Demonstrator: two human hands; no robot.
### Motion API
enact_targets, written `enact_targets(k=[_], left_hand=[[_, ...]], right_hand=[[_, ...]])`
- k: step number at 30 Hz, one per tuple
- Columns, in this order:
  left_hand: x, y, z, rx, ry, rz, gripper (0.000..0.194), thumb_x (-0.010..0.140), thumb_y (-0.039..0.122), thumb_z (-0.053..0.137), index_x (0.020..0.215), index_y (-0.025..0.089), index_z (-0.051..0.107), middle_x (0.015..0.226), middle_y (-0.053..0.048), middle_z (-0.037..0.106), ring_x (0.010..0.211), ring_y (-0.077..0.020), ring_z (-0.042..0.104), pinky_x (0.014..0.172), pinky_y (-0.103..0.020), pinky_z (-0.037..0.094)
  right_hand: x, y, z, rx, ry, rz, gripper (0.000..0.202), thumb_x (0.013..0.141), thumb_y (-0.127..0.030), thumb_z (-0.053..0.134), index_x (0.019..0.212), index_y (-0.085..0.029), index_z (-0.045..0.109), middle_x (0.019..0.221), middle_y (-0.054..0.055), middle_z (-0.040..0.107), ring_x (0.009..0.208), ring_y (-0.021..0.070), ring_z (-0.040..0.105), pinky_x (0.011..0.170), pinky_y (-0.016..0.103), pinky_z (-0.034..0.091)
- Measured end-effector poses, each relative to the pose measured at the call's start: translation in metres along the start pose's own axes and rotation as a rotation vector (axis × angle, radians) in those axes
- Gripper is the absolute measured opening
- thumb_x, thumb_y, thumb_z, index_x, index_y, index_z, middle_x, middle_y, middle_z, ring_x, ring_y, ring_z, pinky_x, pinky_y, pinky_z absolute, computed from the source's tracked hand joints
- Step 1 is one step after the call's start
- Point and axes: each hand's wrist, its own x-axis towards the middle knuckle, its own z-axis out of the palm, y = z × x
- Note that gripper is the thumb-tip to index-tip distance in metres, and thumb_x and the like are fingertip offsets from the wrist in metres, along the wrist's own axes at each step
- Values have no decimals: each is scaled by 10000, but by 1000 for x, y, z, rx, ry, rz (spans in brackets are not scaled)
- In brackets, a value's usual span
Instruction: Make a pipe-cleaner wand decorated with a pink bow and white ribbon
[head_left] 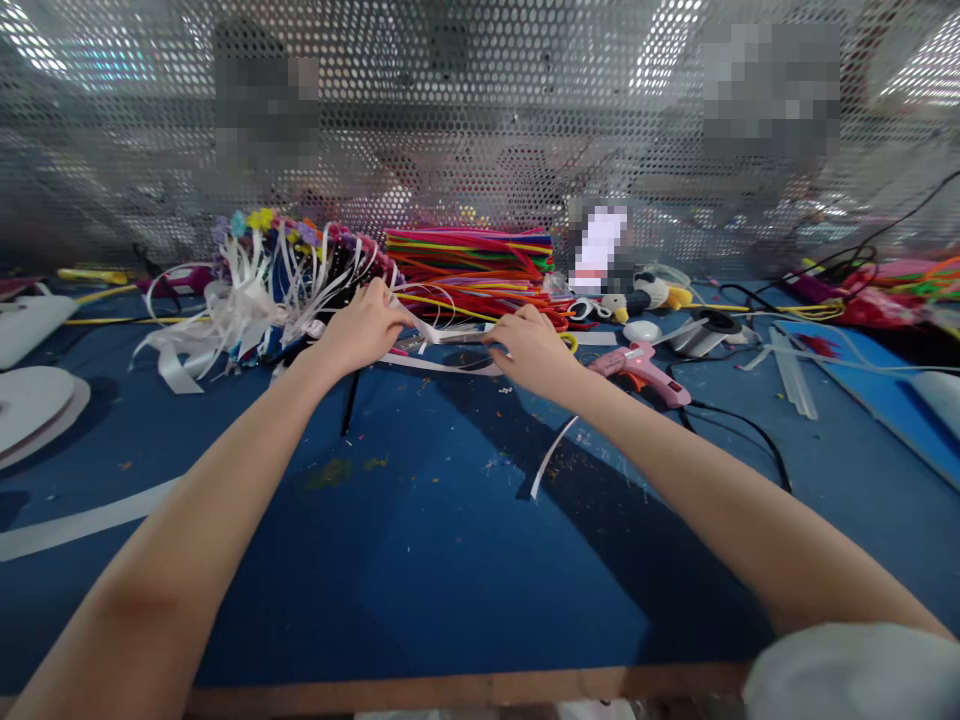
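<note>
My left hand point(369, 325) pinches a white ribbon point(427, 331) beside a bundle of white ribbon tails. My right hand point(534, 345) is bent, its thumb and fingers closing at the other end of this ribbon; the exact contact is partly hidden. Below them, a slack length of the ribbon curves between the hands. Close beside my right hand shows a yellow ring handle point(570, 342), probably of scissors, the rest mostly covered. A short white ribbon strip point(553, 458) hangs or lies below my right wrist.
Behind the hands lie stacked coloured pipe cleaners point(469, 265) and ribboned flower pieces point(262, 265). A pink glue gun point(649, 375) with a black cord lies right, near clear glue sticks point(793, 375). A white ribbon spool point(37, 410) sits left. A perforated metal panel point(480, 120) closes the back.
</note>
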Motion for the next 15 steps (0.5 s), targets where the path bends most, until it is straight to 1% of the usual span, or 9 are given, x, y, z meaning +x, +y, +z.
enact_targets(k=[1, 3, 5, 6, 8, 10, 13, 15], left_hand=[[0, 2, 0, 17, 0, 7, 366, 955, 302, 437, 1131, 279, 758, 1191, -129, 493, 1118, -310, 483, 925, -473, 473], [-1, 3, 1, 58, 11, 49, 371, 953, 270, 430, 1106, 276, 768, 1318, -115, 496, 1164, -330, 443, 948, -494, 454], [1, 3, 3, 77, 8, 113, 384, 952, 237, 413, 1097, 258, 769, 1444, -72, 481, 1204, -334, 408, 995, -506, 419], [1, 3, 4, 69, -3, 141, 394, 952, 222, 402, 1107, 244, 763, 1464, -62, 492, 1212, -330, 403, 1017, -504, 401], [4, 2, 7, 37, -37, 173, 417, 952, 201, 376, 1170, 211, 732, 1413, -82, 567, 1200, -314, 422, 1036, -494, 378], [6, 2, 9, 28, -57, 174, 440, 957, 199, 353, 1252, 174, 678, 1328, -114, 631, 1168, -302, 468, 1033, -485, 374], [11, 2, 11, 57, -50, 163, 452, 976, 216, 321, 1304, 132, 621, 1288, -138, 644, 1150, -278, 534, 1047, -460, 372], [17, 2, 12, 26, -60, 144, 459, 985, 218, 301, 1328, 129, 594, 1293, -143, 639, 1176, -272, 550, 1061, -459, 370]], right_hand=[[10, 3, 3, -28, -23, 9, 280, 917, -244, 550, 1127, -203, 730, 1124, 124, 674, 1098, 320, 463, 918, 468, 387], [27, 11, 8, -61, -61, 23, 292, 875, -251, 611, 1133, -183, 729, 1155, 145, 668, 1119, 351, 461, 902, 480, 384], [38, 20, 12, -74, -101, 31, 255, 839, -222, 647, 1068, -193, 755, 1114, 140, 692, 1104, 355, 481, 883, 471, 382], [41, 25, 14, -78, -120, 30, 232, 834, -203, 647, 1034, -206, 766, 1078, 129, 708, 1092, 349, 496, 880, 464, 379], [44, 33, 17, -82, -147, 12, 221, 842, -172, 627, 1003, -217, 772, 1025, 115, 727, 1065, 329, 527, 878, 447, 376], [44, 39, 20, -81, -157, -20, 242, 852, -141, 593, 1024, -192, 756, 1035, 123, 726, 1038, 309, 556, 873, 426, 381], [43, 48, 21, -72, -144, -53, 278, 867, -114, 540, 1087, -146, 706, 1101, 150, 701, 1034, 291, 579, 876, 407, 395], [44, 56, 18, -62, -119, -50, 298, 894, -131, 498, 1138, -146, 669, 1160, 155, 678, 1078, 299, 572, 899, 426, 397]])
